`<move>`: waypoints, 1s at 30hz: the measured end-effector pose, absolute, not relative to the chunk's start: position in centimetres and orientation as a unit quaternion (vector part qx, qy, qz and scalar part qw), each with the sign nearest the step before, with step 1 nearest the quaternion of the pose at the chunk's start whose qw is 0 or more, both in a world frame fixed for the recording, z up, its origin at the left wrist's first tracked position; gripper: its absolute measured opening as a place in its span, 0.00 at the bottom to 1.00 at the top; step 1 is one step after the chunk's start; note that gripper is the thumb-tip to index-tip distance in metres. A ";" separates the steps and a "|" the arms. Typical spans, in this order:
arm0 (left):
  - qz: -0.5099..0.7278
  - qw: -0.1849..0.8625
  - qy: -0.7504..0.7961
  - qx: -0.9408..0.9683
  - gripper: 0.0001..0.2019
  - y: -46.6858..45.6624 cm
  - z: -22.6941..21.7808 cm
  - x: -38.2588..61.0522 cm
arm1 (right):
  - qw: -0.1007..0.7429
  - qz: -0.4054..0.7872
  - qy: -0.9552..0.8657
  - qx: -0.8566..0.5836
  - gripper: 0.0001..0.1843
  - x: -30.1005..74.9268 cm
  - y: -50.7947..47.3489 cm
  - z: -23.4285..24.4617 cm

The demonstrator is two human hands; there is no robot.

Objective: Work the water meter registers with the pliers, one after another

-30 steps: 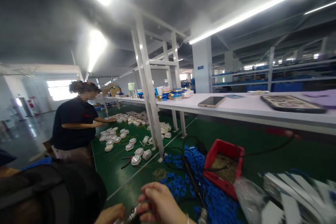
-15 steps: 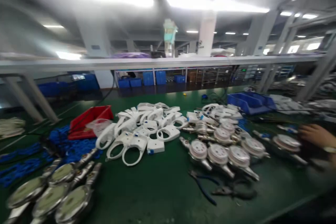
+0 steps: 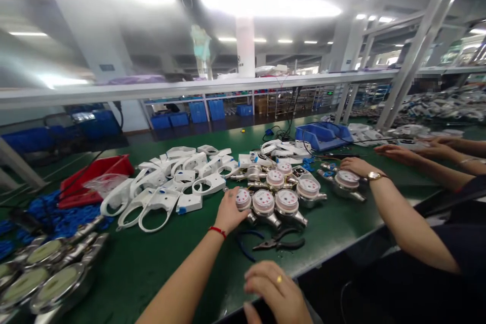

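My left hand (image 3: 230, 212), with a red band at the wrist, is closed around the near left side of a water meter (image 3: 243, 198) with a round white dial. That meter sits at the left end of a front row of similar meters (image 3: 286, 201) on the green table. Low in the picture, my right hand (image 3: 279, 291) wears a ring; its fingers are loosely bent, the thumb stands apart, and nothing shows in it. Between my hands and the meters lie black-handled pliers (image 3: 281, 244) and blue-handled pliers (image 3: 246, 250).
White ring-shaped housings (image 3: 163, 202) are heaped left of the meters. A red bin (image 3: 94, 177), blue straps (image 3: 56, 217) and several green-faced meters (image 3: 61, 281) lie further left. A co-worker's hand (image 3: 357, 166) rests by another meter (image 3: 347, 179); more arms reach in beyond. A blue bin (image 3: 322, 134) stands behind.
The view has swung to the right. Both my hands have come into the picture, the left one onto the end meter. The co-worker's hand stays by the same meter.
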State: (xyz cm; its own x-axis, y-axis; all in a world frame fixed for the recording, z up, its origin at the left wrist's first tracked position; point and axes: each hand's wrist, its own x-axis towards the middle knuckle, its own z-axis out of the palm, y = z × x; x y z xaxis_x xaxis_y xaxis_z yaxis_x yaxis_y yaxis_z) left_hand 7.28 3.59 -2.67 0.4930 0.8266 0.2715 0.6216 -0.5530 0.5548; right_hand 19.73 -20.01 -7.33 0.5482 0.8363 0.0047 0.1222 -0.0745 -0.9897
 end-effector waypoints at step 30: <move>0.282 0.187 0.574 0.746 0.20 -5.4 -1.1 -16.7 | 0.065 -0.186 -0.779 -0.595 0.22 14.8 -8.8 -9.7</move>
